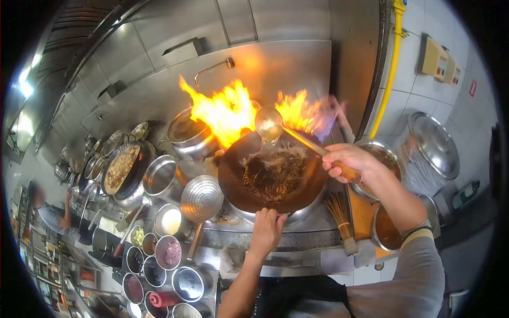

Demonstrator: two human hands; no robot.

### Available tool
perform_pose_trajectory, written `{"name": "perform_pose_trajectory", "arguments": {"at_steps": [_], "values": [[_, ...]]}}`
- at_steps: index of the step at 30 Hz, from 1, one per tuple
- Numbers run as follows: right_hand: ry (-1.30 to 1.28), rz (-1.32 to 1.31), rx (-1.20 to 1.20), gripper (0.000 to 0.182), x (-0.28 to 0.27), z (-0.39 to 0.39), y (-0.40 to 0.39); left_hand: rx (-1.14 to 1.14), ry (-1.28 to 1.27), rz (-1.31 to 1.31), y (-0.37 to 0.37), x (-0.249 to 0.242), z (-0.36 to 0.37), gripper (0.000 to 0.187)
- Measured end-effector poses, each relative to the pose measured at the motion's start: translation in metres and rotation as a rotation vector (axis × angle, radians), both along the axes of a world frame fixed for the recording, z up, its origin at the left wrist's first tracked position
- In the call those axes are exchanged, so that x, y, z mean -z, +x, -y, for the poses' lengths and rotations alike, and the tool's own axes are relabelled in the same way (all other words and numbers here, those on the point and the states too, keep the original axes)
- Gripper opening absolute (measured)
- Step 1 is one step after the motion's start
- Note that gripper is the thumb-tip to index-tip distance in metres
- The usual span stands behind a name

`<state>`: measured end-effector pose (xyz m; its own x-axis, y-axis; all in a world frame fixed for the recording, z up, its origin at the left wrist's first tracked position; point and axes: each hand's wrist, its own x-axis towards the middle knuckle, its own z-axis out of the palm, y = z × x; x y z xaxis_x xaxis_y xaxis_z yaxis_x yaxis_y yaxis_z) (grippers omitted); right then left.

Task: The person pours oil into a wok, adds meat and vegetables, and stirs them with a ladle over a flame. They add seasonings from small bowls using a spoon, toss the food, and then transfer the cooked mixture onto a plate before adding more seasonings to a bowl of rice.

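Two hands on one wok station. Stainless steel range (297, 239) with steel backsplash, white tiled wall at right with a yellow pipe (391, 63) running down it. Another person (53, 214) stands at far left along the line.

Wok (273, 177) sits tilted on the burner at centre, dark noodle-like food (273, 172) inside, flames (228, 111) high behind its far rim. Second wok (123, 168) to the left holds a brownish mix. Perforated strainer (202, 198) lies just left of the main wok. Cluster of small seasoning bowls (159, 259) at lower left, contents mixed colours. Lidded steel pot (432, 143) at right. Bamboo brush (342, 220) stands beside the wok's right edge.

Left hand (266, 230) closed around the wok's near rim, arm reaching up from below. Right hand (352, 163) clenched on the ladle (269, 123) handle; bowl of ladle raised over the wok's far side, near the flames.
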<state>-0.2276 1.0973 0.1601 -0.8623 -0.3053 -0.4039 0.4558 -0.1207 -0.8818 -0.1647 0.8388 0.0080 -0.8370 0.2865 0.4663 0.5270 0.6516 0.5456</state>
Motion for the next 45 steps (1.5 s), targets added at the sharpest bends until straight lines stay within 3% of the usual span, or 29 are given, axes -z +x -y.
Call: {"name": "perform_pose_trajectory", "arguments": {"at_steps": [1,4,5,7,9,10,11,13,14,16,18,20,22,23,25,27,28,31,32,35,37,39,41,43,45], "values": [[0.0,0.011,0.0,0.025,0.002,-0.003,0.0,0.017,0.003,0.007,-0.002,0.004,0.0,0.016],[0.659,-0.367,-0.22,0.046,0.01,0.005,-0.013,0.028,0.009,-0.014,-0.003,0.001,0.001,0.016],[0.656,-0.374,-0.223,0.046,0.009,0.013,-0.016,0.024,0.015,-0.009,0.0,-0.002,0.001,0.015],[0.99,-0.745,-0.217,0.047,0.009,0.038,-0.021,0.005,0.031,0.01,0.004,-0.007,0.0,0.015],[0.892,-0.774,-0.147,0.039,0.008,0.079,-0.043,0.046,0.087,0.028,0.003,-0.008,0.004,0.015],[0.701,-0.69,-0.14,0.031,0.012,0.098,-0.063,0.025,0.091,0.088,0.009,-0.013,0.009,0.026],[0.512,-0.599,-0.136,0.025,0.014,0.119,-0.082,0.005,0.091,0.073,0.016,-0.022,0.018,0.026],[0.502,-0.579,-0.157,0.024,0.012,0.164,-0.112,-0.047,0.059,-0.084,0.036,-0.038,0.037,0.043],[0.497,-0.545,-0.16,0.024,0.012,0.188,-0.127,-0.066,0.059,-0.094,0.05,-0.044,0.051,0.043],[0.581,-0.581,-0.127,0.019,0.032,0.237,-0.173,-0.097,0.055,0.065,0.08,-0.055,0.09,0.052],[0.656,-0.576,-0.106,0.017,0.055,0.283,-0.209,-0.191,0.154,0.111,0.109,-0.053,0.127,0.044],[0.727,-0.567,-0.082,0.016,0.065,0.321,-0.225,-0.339,0.13,0.215,0.138,-0.061,0.162,0.05],[0.688,-0.389,-0.097,0.008,0.069,0.35,-0.234,-0.464,0.216,0.215,0.161,-0.047,0.194,0.046],[0.689,-0.402,-0.114,0.008,0.081,0.356,-0.252,-0.582,0.275,0.088,0.169,-0.062,0.199,0.032],[-0.827,0.248,-0.11,0.009,0.111,0.356,-0.295,-0.63,0.309,0.121,0.197,-0.034,0.223,0.043],[-1.14,0.517,-0.066,0.017,0.09,0.352,-0.297,-0.676,0.425,0.254,0.206,-0.03,0.232,0.042],[-1.269,0.458,-0.105,0.014,0.082,0.346,-0.289,-0.705,0.53,0.387,0.207,-0.028,0.235,0.041],[-1.406,0.565,-0.041,0.01,0.051,0.327,-0.263,-0.603,0.474,0.308,0.195,0.002,0.246,0.041],[-1.446,0.571,-0.094,0.007,0.042,0.319,-0.249,-0.573,0.51,0.426,0.181,-0.025,0.242,0.038],[-1.634,0.568,-0.132,0.014,0.02,0.288,-0.204,-0.438,0.429,0.382,0.142,-0.024,0.237,0.043],[-1.563,0.368,-0.061,0.02,0.012,0.26,-0.174,-0.336,0.454,0.383,0.116,-0.045,0.221,0.039],[-1.616,0.201,0.012,0.041,0.009,0.233,-0.137,-0.136,0.483,0.329,0.086,-0.047,0.204,0.041],[-1.614,0.34,0.035,0.025,0.004,0.201,-0.101,-0.014,0.41,0.226,0.056,-0.05,0.175,0.039],[-1.568,0.37,0.058,0.051,-0.01,0.187,-0.057,0.129,0.535,0.355,0.026,-0.054,0.138,0.041],[-1.459,0.315,0.126,0.047,0.0,0.165,-0.025,0.195,0.738,0.493,0.003,-0.042,0.09,0.044]]}}
